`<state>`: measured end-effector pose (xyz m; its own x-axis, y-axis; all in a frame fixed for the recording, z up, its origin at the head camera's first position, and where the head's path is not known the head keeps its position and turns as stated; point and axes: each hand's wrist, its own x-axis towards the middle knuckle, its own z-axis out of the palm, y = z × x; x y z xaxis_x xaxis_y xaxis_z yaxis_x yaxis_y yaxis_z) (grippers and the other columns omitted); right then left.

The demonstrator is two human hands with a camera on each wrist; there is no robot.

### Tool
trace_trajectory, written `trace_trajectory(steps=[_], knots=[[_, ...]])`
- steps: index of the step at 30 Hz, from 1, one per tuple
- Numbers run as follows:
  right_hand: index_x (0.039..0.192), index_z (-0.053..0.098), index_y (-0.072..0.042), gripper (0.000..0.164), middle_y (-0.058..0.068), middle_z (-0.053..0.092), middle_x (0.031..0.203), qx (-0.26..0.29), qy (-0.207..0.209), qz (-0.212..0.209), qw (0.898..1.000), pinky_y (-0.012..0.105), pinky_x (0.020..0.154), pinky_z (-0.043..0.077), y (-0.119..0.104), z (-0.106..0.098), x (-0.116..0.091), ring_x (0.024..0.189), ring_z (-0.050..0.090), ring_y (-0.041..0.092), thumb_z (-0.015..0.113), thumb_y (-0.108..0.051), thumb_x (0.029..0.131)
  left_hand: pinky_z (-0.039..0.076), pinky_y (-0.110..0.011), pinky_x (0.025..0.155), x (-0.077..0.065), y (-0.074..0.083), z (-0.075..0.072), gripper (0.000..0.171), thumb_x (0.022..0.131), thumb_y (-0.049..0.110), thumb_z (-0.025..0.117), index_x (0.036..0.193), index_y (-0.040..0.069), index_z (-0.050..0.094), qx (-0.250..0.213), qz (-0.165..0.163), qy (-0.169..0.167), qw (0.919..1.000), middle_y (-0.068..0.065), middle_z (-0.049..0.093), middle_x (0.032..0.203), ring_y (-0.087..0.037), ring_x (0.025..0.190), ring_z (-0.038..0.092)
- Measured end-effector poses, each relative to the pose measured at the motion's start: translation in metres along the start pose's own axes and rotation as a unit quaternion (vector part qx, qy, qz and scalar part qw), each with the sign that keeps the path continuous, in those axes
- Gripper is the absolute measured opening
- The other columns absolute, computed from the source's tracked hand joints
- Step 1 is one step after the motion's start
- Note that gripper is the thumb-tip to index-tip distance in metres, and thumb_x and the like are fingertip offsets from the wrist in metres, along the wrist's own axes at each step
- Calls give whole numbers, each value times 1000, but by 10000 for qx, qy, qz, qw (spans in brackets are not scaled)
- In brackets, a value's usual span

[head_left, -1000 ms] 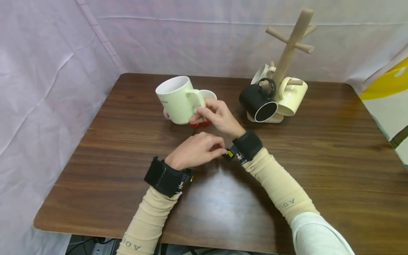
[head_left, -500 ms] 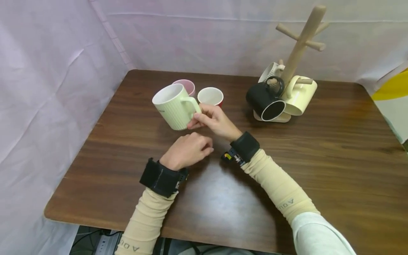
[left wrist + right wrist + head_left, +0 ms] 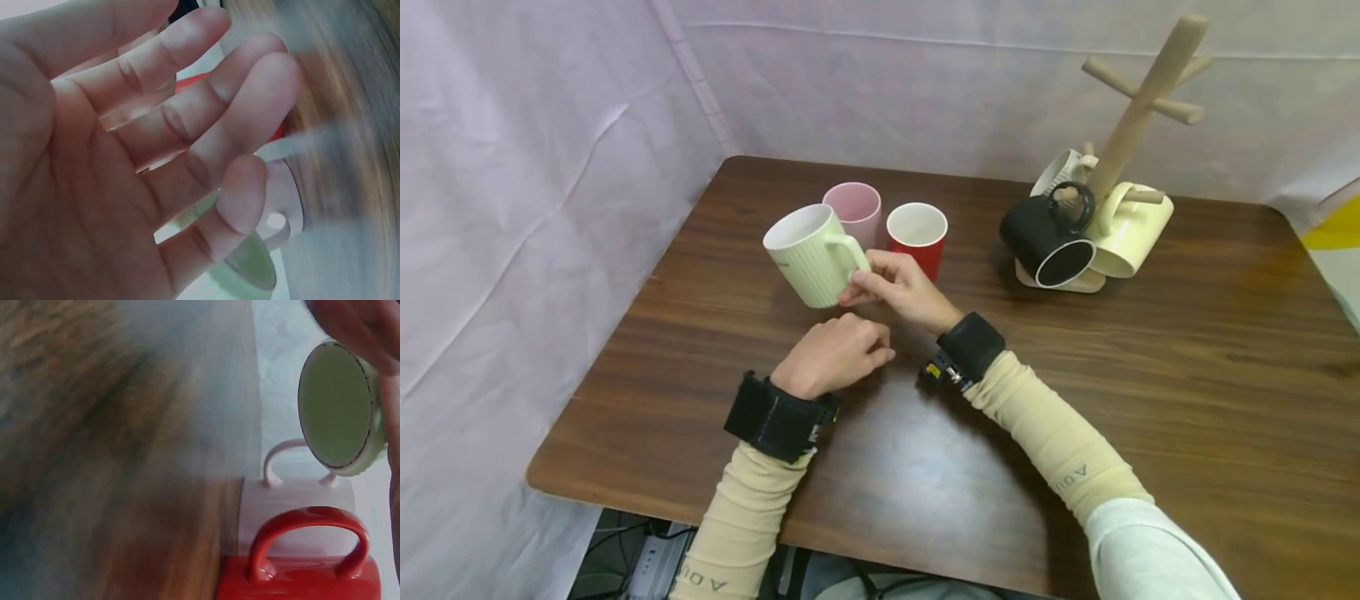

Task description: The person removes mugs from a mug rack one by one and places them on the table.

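Note:
My right hand (image 3: 906,287) grips the handle of a pale green ribbed mug (image 3: 808,262), held tilted above the table. Its underside shows in the right wrist view as a green disc (image 3: 334,407). Just below and nearer to me, my left hand (image 3: 835,354) hovers with relaxed, slightly bent fingers (image 3: 206,112) and holds nothing. Behind the green mug a pink mug (image 3: 857,208) stands upright. To its right is an upright red mug (image 3: 917,237) with a white inside, partly covered by my right hand.
A wooden mug tree (image 3: 1138,117) stands at the back right with bare upper pegs. On its lower pegs hang a black mug (image 3: 1037,237), a cream mug (image 3: 1135,233) and a white ribbed mug (image 3: 1056,173). White cloth (image 3: 925,92) hangs behind the brown table (image 3: 1187,400).
The green mug has come down a little toward me in my right hand, uncovering the pink and red mugs. My left hand has drawn slightly left. The head view has shifted left.

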<state>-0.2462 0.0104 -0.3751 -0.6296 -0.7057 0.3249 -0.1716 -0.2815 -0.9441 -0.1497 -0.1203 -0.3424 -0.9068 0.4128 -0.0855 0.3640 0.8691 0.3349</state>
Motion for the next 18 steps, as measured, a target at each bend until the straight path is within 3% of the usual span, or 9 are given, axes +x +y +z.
trace_trajectory(steps=[3,10,18], knots=[[98,56,16,11,18,71,89,-23,-33,1,10000,58,86,53,4,1,1,84,72,18,46,12,100,54,-44,68,-1,-2,-1,16,99,23,66,94,11,75,-28,-14,45,10000,2,66,78,-21,72,65],[95,56,15,11,17,72,88,36,-94,139,9999,43,82,58,12,4,3,82,72,18,47,11,100,54,-43,67,-1,-3,-1,17,100,22,64,91,12,74,-56,20,0,10000,4,63,74,-17,70,62],[94,57,10,11,17,71,91,52,-220,315,9992,47,85,57,17,6,6,84,72,18,47,12,100,54,-44,69,0,-3,0,18,99,23,64,88,13,74,-43,-21,-193,9998,5,61,71,-15,69,60]])
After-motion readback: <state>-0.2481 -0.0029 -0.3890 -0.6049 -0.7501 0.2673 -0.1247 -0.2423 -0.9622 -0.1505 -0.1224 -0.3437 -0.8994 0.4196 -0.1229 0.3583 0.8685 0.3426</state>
